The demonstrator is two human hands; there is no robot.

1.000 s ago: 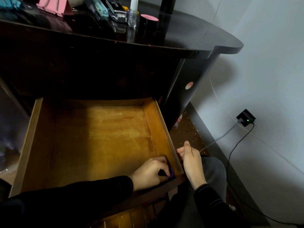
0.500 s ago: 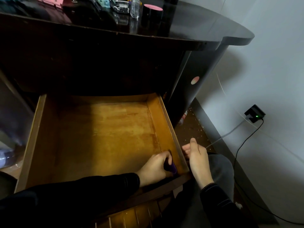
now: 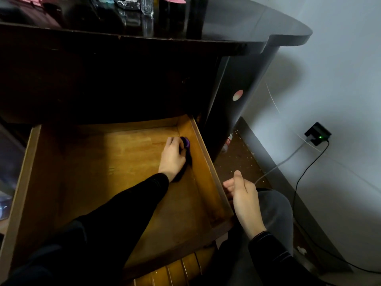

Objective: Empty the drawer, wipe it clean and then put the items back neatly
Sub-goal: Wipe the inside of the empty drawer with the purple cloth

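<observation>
Head view looks down into the pulled-out drawer [image 3: 206, 182], where the left hand [image 3: 173, 155] reaches forward with its fingers curled over a purple cloth [image 3: 186, 142] and presses it onto the wooden floor. The cloth sits on the right side of that hand, from under the palm to the fingertips, just beside the drawer's right wall. The far right corner lies a little ahead of the fingertips, so the next stroke likely turns on that line. The seam between floor and wall runs straight away from the person, and the hand's own long axis lies nearly parallel to it.

The right hand [image 3: 244, 195] is outside the drawer, nearer the person than the left, with the right wall between the two hands. Its fingers are loosely spread, thumb raised, and it holds nothing; it may be touching the wall's outer face, though the angle leaves that unclear. The left hand is plainly the nearer one to the cloth.

Nothing else shows in the drawer (its left side is deep in shadow). Beyond both hands, up on the dark desk top [image 3: 247, 23], stand a clear bottle [image 3: 147, 7] and a pink-lidded container [image 3: 172, 9].
</observation>
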